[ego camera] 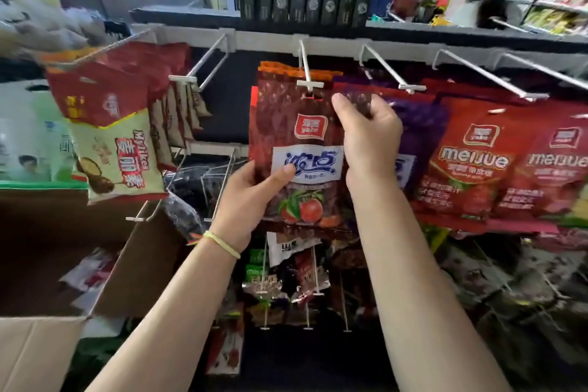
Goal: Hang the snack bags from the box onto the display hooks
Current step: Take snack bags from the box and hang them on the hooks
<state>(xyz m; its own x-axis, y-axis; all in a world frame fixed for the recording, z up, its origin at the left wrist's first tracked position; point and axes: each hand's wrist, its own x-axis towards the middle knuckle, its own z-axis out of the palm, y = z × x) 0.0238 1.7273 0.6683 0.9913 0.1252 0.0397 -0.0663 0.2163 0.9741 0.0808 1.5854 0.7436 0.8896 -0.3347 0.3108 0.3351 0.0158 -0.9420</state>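
A dark red snack bag [299, 124] with a blue-and-white label and tomato picture is held up at a white display hook [307, 68], its hang hole right at the hook's tip. My left hand [251, 200] grips the bag's lower left edge, thumb on the label. My right hand [366, 137] pinches the bag's upper right corner. More bags of the same kind hang behind it on that hook. The open cardboard box [133, 264] stands at lower left with a few packets inside.
An empty double hook [203, 70] juts out left of the bag. Red snack bags [467, 162] fill the hooks to the right, and a beige bag [117, 156] hangs at left. Lower hooks with small packets [286, 289] sit below. Black boxes [305, 3] line the shelf above.
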